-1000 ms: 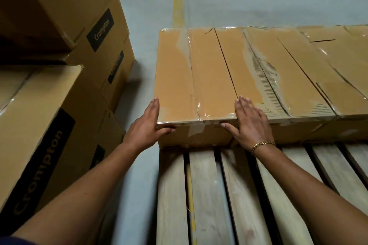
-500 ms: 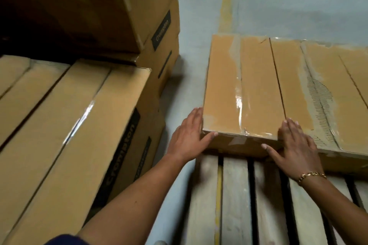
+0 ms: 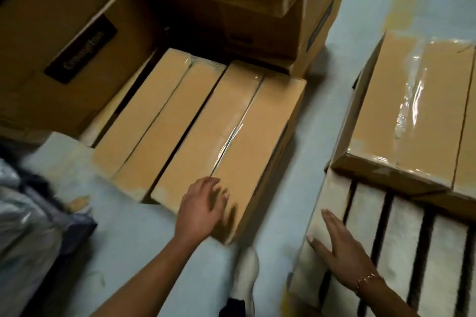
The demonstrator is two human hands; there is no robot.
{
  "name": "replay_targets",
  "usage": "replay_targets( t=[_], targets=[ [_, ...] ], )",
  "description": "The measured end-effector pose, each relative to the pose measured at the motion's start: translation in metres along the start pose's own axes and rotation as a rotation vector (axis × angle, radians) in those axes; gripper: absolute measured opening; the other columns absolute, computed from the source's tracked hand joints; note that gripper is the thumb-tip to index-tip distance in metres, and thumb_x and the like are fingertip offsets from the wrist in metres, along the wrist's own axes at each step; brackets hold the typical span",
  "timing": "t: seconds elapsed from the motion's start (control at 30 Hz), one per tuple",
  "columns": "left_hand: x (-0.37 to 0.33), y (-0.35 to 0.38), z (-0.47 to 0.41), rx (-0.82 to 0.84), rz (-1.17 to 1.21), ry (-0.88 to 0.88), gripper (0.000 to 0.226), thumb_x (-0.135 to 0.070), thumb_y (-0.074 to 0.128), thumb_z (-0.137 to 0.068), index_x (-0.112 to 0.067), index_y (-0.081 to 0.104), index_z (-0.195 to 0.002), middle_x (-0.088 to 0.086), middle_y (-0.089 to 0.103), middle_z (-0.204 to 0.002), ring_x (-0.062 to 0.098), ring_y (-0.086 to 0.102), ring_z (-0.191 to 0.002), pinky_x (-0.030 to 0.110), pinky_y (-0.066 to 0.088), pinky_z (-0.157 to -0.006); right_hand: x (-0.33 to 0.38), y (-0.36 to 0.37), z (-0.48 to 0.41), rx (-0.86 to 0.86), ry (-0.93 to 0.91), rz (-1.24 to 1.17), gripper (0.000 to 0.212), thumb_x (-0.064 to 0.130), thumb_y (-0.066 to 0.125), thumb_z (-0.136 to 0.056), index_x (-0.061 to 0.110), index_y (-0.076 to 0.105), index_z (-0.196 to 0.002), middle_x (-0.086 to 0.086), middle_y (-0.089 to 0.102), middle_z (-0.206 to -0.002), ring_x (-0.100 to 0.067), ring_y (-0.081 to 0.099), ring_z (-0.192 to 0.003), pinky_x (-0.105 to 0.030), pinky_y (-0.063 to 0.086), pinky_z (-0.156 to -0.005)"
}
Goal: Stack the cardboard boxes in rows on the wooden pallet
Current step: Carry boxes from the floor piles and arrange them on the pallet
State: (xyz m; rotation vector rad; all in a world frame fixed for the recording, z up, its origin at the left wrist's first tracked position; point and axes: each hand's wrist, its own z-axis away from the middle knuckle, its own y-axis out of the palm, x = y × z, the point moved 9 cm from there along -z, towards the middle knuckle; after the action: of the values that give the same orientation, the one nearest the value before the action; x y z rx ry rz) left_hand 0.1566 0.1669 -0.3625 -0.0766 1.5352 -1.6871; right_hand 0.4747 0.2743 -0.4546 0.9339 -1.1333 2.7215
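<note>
A row of flat cardboard boxes (image 3: pixel 195 123) lies on the floor at centre. My left hand (image 3: pixel 203 207) hovers blurred over the near corner of the rightmost of them (image 3: pixel 253 141), fingers spread, holding nothing. At the right stands the wooden pallet (image 3: pixel 396 244) with pale slats. A taped cardboard box (image 3: pixel 412 116) sits on its far part. My right hand (image 3: pixel 340 247), with a bracelet at the wrist, lies flat with straight fingers on the pallet's near left slat.
Tall stacks of printed cardboard cartons (image 3: pixel 64 41) rise at the left and back (image 3: pixel 291 8). A grey floor strip (image 3: pixel 316 136) runs between the floor boxes and the pallet. My white shoe (image 3: pixel 246 275) stands there. Plastic-wrapped bundles (image 3: pixel 25 226) lie at the lower left.
Both hands have left the taped box on the pallet. My view swung left; the left hand moved over to the floor boxes and the right hand dropped onto the pallet slat.
</note>
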Motion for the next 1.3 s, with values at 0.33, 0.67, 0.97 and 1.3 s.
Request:
replay_targets(
  t=[0.33,0.67,0.97,1.3],
  targets=[
    [0.156,-0.033,-0.017,0.215,-0.097,-0.311,0.068,-0.049,0.052,-0.100,-0.009,0.035,-0.152,0.012,0.035,-0.159,0.035,0.035,-0.143,0.050,0.036,-0.113,0.108,0.121,0.000,0.112,0.225,-0.472,0.078,0.051,0.060,-0.093,0.024,0.024,-0.157,0.000,0.028,-0.162,-0.020,0.037,-0.144,-0.039,0.034,-0.116],
    [0.188,-0.022,-0.043,0.251,-0.100,-0.293,0.092,-0.057,0.063,-0.091,-0.014,0.019,-0.160,0.010,0.021,-0.159,0.033,0.022,-0.144,0.052,0.028,-0.112,0.148,0.160,-0.023,0.004,0.475,-0.717,0.064,0.045,0.055,-0.099,0.023,0.032,-0.155,0.001,0.039,-0.156,-0.023,0.044,-0.137,-0.036,0.036,-0.108],
    [0.181,-0.022,-0.059,0.256,0.024,-0.251,0.072,-0.048,0.069,-0.089,-0.009,0.044,-0.144,0.014,0.043,-0.139,0.037,0.042,-0.130,0.046,0.039,-0.107,0.145,0.159,-0.022,-0.176,0.613,-0.836,0.065,0.064,0.061,-0.081,0.026,0.051,-0.132,0.003,0.064,-0.123,-0.021,0.062,-0.110,-0.046,0.051,-0.100],
    [0.198,-0.010,-0.074,0.256,0.363,-0.346,0.051,-0.053,0.077,-0.082,-0.026,0.059,-0.121,-0.006,0.068,-0.113,0.020,0.064,-0.106,0.040,0.051,-0.096,0.152,0.156,-0.041,-0.201,0.492,-0.937,0.082,0.069,0.063,-0.077,0.026,0.046,-0.145,0.006,0.062,-0.133,-0.014,0.060,-0.120,-0.043,0.045,-0.110]
  ],
)
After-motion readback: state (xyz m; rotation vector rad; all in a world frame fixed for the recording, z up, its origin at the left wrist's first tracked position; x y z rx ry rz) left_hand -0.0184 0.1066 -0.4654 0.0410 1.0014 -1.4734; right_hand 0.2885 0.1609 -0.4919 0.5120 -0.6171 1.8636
